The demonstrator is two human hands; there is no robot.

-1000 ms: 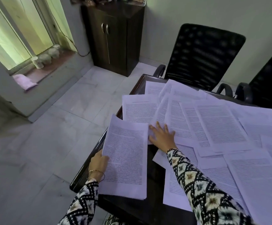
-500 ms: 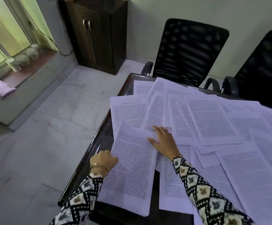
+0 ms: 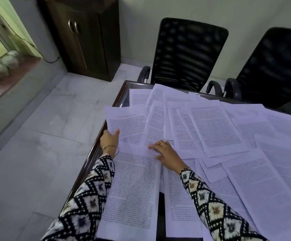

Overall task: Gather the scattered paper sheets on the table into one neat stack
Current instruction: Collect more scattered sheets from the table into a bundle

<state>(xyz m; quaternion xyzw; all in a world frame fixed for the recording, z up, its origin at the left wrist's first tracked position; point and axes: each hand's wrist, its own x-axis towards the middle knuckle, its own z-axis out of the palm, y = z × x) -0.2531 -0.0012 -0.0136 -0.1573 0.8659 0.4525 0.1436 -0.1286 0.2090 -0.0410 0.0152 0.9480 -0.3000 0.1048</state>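
Observation:
Several printed paper sheets [image 3: 216,129] lie scattered and overlapping across the dark table [image 3: 123,94]. My left hand [image 3: 109,139] is at the table's left edge and pinches the near left corner of a headed sheet [image 3: 129,122], thumb on top. My right hand [image 3: 166,153] rests flat with spread fingers on the far end of the nearest sheet [image 3: 134,192], which lies between my two patterned sleeves. More sheets [image 3: 266,185] cover the table to the right.
Two black mesh office chairs [image 3: 190,53] [image 3: 273,66] stand at the table's far side. A dark wooden cabinet [image 3: 87,37] is against the wall at the back left. Tiled floor [image 3: 42,129] drops away just left of the table edge.
My left hand let go of the nearest sheet and moved forward to the headed sheet's corner. The nearest sheet now lies flat under my right hand's fingers. The view shifted right.

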